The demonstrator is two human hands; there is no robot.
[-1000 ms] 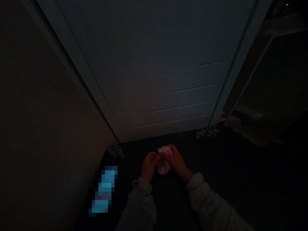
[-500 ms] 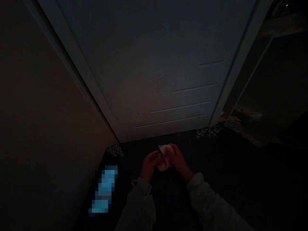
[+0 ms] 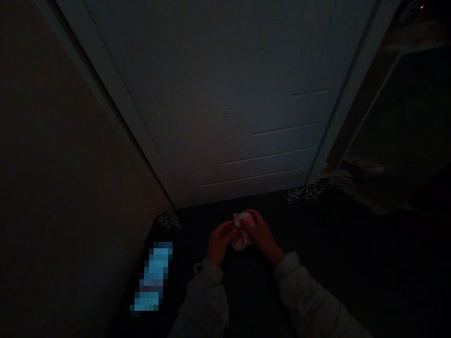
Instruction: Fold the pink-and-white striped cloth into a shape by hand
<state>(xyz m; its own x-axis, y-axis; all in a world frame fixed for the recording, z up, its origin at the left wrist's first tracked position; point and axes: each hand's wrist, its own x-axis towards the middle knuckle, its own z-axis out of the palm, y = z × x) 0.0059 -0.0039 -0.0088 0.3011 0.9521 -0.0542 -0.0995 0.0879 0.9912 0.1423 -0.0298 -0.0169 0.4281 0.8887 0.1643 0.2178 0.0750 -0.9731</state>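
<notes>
The scene is very dark. My left hand [image 3: 219,243] and my right hand [image 3: 262,235] meet low in the middle of the view, over a dark floor. Between them is a small pale pink crumpled thing [image 3: 240,229], like thin cloth or paper; I cannot make out what it is. The right hand's fingers wrap round its upper part. The left hand's fingertips pinch its left edge. Both arms wear light long sleeves.
A closed pale door [image 3: 225,103] with heart marks and grooves stands straight ahead. A plain wall [image 3: 63,178] runs along the left. Small shiny round objects [image 3: 169,219] lie by the door's left corner, and more of these shiny pieces [image 3: 306,191] by its right corner. A glowing blue blurred patch [image 3: 152,277] lies at lower left.
The pink thing has been gathered a little tighter between the hands, which have shifted slightly closer together. Otherwise the scene is the same.
</notes>
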